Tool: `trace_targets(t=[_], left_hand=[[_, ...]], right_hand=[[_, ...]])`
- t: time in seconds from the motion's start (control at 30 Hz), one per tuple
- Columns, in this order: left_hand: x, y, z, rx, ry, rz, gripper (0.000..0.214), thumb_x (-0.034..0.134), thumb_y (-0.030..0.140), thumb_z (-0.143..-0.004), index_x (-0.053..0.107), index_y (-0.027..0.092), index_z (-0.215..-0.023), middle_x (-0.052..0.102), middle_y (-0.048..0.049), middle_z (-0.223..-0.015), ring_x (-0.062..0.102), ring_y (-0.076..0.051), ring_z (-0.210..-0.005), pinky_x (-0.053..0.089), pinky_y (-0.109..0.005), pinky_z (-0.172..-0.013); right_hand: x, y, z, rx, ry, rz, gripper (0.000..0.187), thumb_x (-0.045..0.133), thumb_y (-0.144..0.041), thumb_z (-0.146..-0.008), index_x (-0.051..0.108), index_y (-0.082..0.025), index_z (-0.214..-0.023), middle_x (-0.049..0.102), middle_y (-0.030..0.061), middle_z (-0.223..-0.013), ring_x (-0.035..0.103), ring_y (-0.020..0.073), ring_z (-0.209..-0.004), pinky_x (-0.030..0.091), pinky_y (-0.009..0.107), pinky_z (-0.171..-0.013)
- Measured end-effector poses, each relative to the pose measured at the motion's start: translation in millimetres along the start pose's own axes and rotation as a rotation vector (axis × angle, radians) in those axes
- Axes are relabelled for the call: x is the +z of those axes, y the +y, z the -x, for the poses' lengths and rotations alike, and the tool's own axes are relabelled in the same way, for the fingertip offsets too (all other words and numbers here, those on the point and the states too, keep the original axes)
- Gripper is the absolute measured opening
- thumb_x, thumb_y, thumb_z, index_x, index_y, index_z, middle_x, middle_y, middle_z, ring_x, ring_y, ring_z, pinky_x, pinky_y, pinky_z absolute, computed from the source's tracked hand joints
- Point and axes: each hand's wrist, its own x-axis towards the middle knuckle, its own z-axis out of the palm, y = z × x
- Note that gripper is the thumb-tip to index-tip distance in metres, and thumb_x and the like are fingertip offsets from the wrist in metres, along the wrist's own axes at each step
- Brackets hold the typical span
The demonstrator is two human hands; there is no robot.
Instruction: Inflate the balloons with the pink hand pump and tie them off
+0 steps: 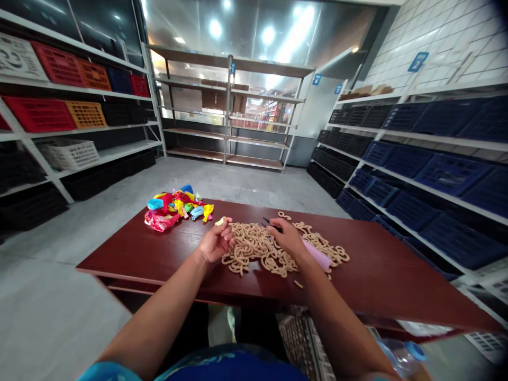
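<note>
A heap of tan curved rope-like pieces (260,246) lies on the dark red table (166,254). My left hand (216,241) is closed at the heap's left edge, pinching a pale piece (220,220) that sticks up from its fingers. My right hand (288,237) rests over the heap's middle, fingers closed around a thin dark tool (272,224) that I cannot name. A pink cylinder (317,255) lies just right of my right wrist.
A pile of bright deflated balloons (177,207) sits at the table's far left. Shelves with red, orange, white and black crates line the left wall, blue and black crates the right. A plastic bottle (400,357) and a basket are below the table's near edge.
</note>
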Motion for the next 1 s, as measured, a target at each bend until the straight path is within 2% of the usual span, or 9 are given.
trace_targets(t=[0.03, 0.13, 0.27, 0.33, 0.43, 0.5, 0.57, 0.73, 1.0], left_hand=[[-2.5, 3.2, -1.5, 0.021, 0.017, 0.041, 0.012, 0.053, 0.021, -0.081, 0.057, 0.020, -0.092, 0.031, 0.0061, -0.053, 0.037, -0.005, -0.046, 0.042, -0.022, -0.055], [-7.9, 11.1, -8.3, 0.079, 0.072, 0.109, 0.018, 0.050, 0.019, -0.082, 0.056, 0.023, -0.098, 0.029, 0.0070, -0.050, 0.036, -0.005, -0.045, 0.042, -0.022, -0.055], [-8.5, 18.6, -23.3, 0.145, 0.135, 0.134, 0.014, 0.049, 0.020, -0.083, 0.058, 0.020, -0.094, 0.030, 0.0074, -0.047, 0.040, -0.005, -0.044, 0.044, -0.022, -0.057], [-7.4, 22.4, -31.6, 0.177, 0.176, 0.127, 0.013, 0.049, 0.022, -0.084, 0.058, 0.019, -0.093, 0.039, 0.0059, -0.050, 0.046, -0.006, -0.049, 0.046, -0.023, -0.060], [-4.8, 28.3, -41.9, 0.211, 0.238, 0.094, 0.013, 0.049, 0.020, -0.084, 0.059, 0.019, -0.091, 0.054, 0.0019, -0.063, 0.057, -0.009, -0.063, 0.047, -0.025, -0.066], [-2.3, 31.3, -46.1, 0.228, 0.264, 0.085, 0.012, 0.048, 0.019, -0.084, 0.059, 0.018, -0.090, 0.059, -0.0002, -0.070, 0.060, -0.011, -0.071, 0.048, -0.027, -0.069], [0.5, 33.1, -48.1, 0.242, 0.283, 0.087, 0.012, 0.048, 0.019, -0.084, 0.059, 0.017, -0.088, 0.061, -0.0015, -0.073, 0.061, -0.012, -0.076, 0.048, -0.029, -0.072], [2.2, 36.2, -47.1, 0.273, 0.293, 0.136, 0.015, 0.044, 0.018, -0.085, 0.059, 0.015, -0.084, 0.061, -0.0039, -0.073, 0.062, -0.013, -0.075, 0.049, -0.030, -0.073], [-3.0, 42.3, -43.0, 0.311, 0.292, 0.187, 0.019, 0.040, 0.019, -0.087, 0.058, 0.015, -0.084, 0.060, -0.0035, -0.071, 0.062, -0.013, -0.073, 0.049, -0.030, -0.071]], right_hand=[[-10.8, 15.1, 4.8, 0.041, 0.043, 0.172, 0.031, 0.056, -0.038, -0.074, 0.060, -0.021, -0.100, 0.062, 0.0061, -0.103, 0.056, 0.0202, -0.097, 0.039, 0.036, -0.088], [-34.7, 50.4, 22.4, 0.199, 0.027, 0.593, 0.044, 0.061, -0.046, -0.068, 0.059, -0.020, -0.103, 0.060, 0.0116, -0.107, 0.052, 0.0287, -0.101, 0.036, 0.044, -0.085], [-44.1, 64.8, 38.4, 0.288, -0.056, 0.794, 0.049, 0.061, -0.050, -0.067, 0.056, -0.019, -0.105, 0.058, 0.0137, -0.109, 0.053, 0.0312, -0.098, 0.037, 0.044, -0.079], [-42.6, 58.5, 39.8, 0.218, -0.039, 0.812, 0.043, 0.059, -0.042, -0.072, 0.054, -0.018, -0.108, 0.058, 0.0132, -0.108, 0.053, 0.0289, -0.098, 0.037, 0.041, -0.079], [-35.4, 36.3, 39.1, -0.029, -0.006, 0.743, 0.047, 0.056, -0.038, -0.076, 0.048, -0.019, -0.118, 0.057, 0.0124, -0.112, 0.052, 0.0260, -0.099, 0.036, 0.038, -0.082], [-27.5, 18.0, 40.2, -0.206, -0.015, 0.662, 0.051, 0.055, -0.041, -0.078, 0.043, -0.021, -0.123, 0.055, 0.0113, -0.115, 0.052, 0.0246, -0.099, 0.036, 0.036, -0.082], [-18.1, 2.2, 42.5, -0.308, -0.006, 0.624, 0.051, 0.054, -0.041, -0.079, 0.042, -0.022, -0.124, 0.054, 0.0105, -0.116, 0.050, 0.0242, -0.101, 0.035, 0.036, -0.083], [-1.3, -11.0, 44.0, -0.328, 0.027, 0.628, 0.048, 0.054, -0.040, -0.080, 0.044, -0.022, -0.124, 0.056, 0.0104, -0.113, 0.049, 0.0241, -0.100, 0.033, 0.036, -0.083], [1.9, -8.7, 41.9, -0.337, 0.027, 0.617, 0.050, 0.054, -0.042, -0.079, 0.043, -0.022, -0.123, 0.055, 0.0095, -0.112, 0.049, 0.0236, -0.100, 0.033, 0.035, -0.083]])
